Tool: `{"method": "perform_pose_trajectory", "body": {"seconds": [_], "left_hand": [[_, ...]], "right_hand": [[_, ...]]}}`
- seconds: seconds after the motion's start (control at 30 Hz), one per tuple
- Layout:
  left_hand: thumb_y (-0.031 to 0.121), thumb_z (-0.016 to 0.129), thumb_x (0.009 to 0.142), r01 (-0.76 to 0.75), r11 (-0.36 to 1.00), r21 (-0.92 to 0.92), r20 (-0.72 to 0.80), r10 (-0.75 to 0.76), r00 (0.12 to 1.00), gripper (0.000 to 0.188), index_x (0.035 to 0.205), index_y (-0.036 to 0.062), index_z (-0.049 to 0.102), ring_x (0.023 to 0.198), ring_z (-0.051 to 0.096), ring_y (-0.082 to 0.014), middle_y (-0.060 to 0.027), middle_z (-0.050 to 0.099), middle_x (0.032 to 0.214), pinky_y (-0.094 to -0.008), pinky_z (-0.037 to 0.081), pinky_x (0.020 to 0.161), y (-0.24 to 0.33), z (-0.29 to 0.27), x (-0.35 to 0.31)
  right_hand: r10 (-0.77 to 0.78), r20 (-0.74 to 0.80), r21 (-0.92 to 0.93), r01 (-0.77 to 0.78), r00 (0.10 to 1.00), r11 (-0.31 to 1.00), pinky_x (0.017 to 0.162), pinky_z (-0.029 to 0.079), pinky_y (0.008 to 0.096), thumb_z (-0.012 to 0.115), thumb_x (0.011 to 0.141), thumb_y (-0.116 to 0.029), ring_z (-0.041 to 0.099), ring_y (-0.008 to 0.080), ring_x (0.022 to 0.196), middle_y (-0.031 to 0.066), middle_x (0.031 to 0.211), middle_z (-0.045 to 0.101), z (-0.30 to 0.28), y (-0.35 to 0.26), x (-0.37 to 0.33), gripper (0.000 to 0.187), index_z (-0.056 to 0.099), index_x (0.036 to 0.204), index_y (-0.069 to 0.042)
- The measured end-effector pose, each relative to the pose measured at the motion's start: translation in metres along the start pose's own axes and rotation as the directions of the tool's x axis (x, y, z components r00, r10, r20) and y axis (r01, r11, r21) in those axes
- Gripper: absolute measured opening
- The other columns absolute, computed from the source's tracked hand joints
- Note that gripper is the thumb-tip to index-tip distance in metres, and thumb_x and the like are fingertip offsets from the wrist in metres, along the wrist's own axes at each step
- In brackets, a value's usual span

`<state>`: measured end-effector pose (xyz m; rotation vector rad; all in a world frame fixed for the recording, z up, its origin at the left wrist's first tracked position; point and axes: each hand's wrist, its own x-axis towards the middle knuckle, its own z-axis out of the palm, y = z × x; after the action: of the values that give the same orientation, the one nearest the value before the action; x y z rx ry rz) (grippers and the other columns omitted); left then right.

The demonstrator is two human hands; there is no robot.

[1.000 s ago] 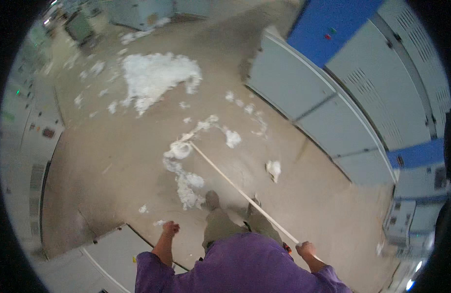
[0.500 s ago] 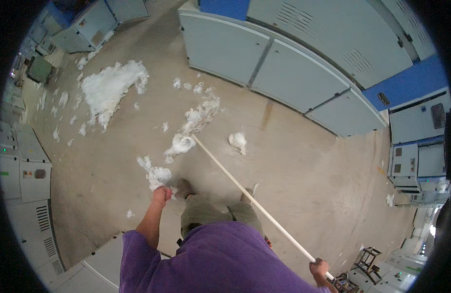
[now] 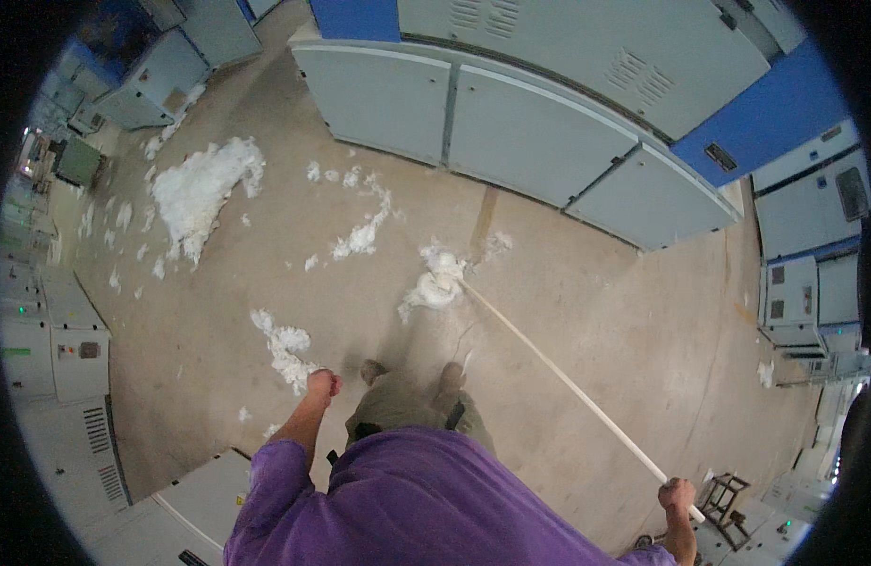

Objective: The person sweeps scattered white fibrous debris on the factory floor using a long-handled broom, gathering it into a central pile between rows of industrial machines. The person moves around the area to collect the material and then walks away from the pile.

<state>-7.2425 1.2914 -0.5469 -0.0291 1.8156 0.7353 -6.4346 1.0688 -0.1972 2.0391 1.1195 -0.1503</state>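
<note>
My right hand [image 3: 676, 495], out at the lower right, is wrapped round the upper part of a long pale pole [image 3: 572, 382]. The pole slants up and left across the floor. Its far end meets a clump of white fluffy fibre [image 3: 440, 283], which hides whatever is on that end. My left hand [image 3: 323, 384] is a loose fist in front of my left side, with nothing visible in it. Just beyond it, a ragged strip of white fluff [image 3: 286, 346] lies on the floor.
A large white fluff heap [image 3: 198, 193] lies at the far left, with smaller scraps [image 3: 365, 231] around. Grey and blue machine cabinets [image 3: 539, 132] line the far side and right. Pale cabinets [image 3: 77, 363] stand at left. A small dark metal stand [image 3: 725, 505] is at the lower right.
The pole's far end has swept right, dragging fluff with it and joining the separate clump there. My right hand has moved outward to the right. The left hand remains a fist.
</note>
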Motion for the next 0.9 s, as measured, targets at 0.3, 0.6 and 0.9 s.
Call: {"method": "perform_pose_trajectory", "body": {"seconds": [0.3, 0.6, 0.9], "left_hand": [[0.010, 0.045, 0.082, 0.028, 0.994, 0.103, 0.037, -0.032, 0.999, 0.013, 0.081, -0.0014, 0.051, 0.050, 0.054, -0.0264, -0.0169, 0.058, 0.069, -0.0359, 0.039, 0.038, -0.014, -0.016, 0.037], [0.014, 0.043, 0.086, 0.241, 0.841, -0.485, 0.002, -0.275, 0.961, 0.021, 0.070, 0.0027, 0.048, 0.052, 0.049, -0.0237, -0.0146, 0.054, 0.070, -0.0364, 0.041, 0.043, 0.031, -0.090, 0.080], [0.014, 0.045, 0.086, 0.159, 0.706, -0.691, -0.133, -0.340, 0.931, 0.024, 0.103, -0.0027, 0.049, 0.064, 0.059, -0.0325, -0.0225, 0.059, 0.085, -0.0399, 0.049, 0.056, 0.112, -0.193, 0.130]], "right_hand": [[-0.251, -0.137, -0.045, 0.247, 0.958, 0.968, 0.070, 0.050, 0.0397, 0.057, 0.074, -0.033, 0.063, 0.0297, 0.081, 0.0128, 0.090, 0.065, -0.138, -0.184, 0.134, 0.029, 0.068, 0.089, -0.011], [-0.275, -0.091, 0.176, 0.287, 0.957, 0.942, 0.079, 0.050, 0.0383, 0.068, 0.066, -0.033, 0.063, 0.0283, 0.089, 0.0148, 0.094, 0.065, -0.313, -0.473, 0.182, 0.041, 0.064, 0.095, -0.005], [-0.441, -0.187, 0.247, 0.477, 0.878, 0.844, 0.080, 0.050, 0.0388, 0.068, 0.068, -0.029, 0.063, 0.0296, 0.092, 0.0150, 0.097, 0.065, -0.507, -0.762, 0.191, 0.039, 0.063, 0.096, -0.003]]}}
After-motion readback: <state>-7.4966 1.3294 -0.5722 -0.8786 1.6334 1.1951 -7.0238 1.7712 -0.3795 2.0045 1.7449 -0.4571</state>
